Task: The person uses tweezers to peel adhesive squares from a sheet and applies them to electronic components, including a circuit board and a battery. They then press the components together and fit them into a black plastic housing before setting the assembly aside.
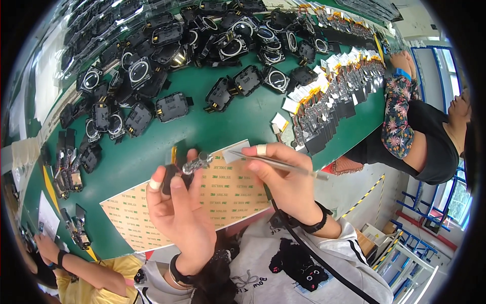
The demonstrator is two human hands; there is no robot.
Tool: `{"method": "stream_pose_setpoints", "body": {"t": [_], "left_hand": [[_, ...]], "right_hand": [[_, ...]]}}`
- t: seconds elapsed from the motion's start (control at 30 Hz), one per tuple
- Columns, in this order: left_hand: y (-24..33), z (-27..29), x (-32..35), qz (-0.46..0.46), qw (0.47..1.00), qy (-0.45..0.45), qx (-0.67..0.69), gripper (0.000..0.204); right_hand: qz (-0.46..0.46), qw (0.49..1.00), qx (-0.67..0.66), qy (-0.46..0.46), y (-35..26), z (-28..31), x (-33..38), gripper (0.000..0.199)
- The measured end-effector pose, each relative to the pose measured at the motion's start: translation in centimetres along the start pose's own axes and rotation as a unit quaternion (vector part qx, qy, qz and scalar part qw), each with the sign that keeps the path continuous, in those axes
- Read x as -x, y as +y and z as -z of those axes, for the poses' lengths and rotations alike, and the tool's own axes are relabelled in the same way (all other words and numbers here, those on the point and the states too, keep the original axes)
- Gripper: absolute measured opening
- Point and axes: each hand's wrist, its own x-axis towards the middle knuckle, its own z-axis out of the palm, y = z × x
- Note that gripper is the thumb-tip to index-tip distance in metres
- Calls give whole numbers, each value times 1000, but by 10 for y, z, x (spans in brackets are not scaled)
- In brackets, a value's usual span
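Head view: I find the left grip (185,218) pinching a small dark circuit assembly (195,164), raised beside the tan patterned sheet (228,195). The right grip (289,190) is clenched around metal tweezers (288,166), tips at a pale slip (236,154); contact I cannot confirm. Farther off, black housings (247,81) crowd the green desk (238,124).

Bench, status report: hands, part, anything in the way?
Left hand holding electronic assembly. Right hand gripping metal tweezers. Nothing visibly blocking; printed sheet beneath, black housings beyond.

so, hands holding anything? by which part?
Left hand: small electronic assembly, by its dark flat part. Right hand: metal tweezers, by the front half.
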Motion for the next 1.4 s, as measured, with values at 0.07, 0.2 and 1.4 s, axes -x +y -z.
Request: {"method": "stream_pose_setpoints", "body": {"t": [0.07,0.2,1.4], "left_hand": [[-1,0,-9,20,999,-10,-26,21],[-5,2,-12,28,997,-7,-71,21],[-16,10,-14,-16,999,1,32,22]], "right_hand": [[-2,999,-28,-17,3,1,-3,19],[12,998,-67,-16,6,-4,-6,17],[-7,995,-74,-71,1,-13,-11,14]]}}
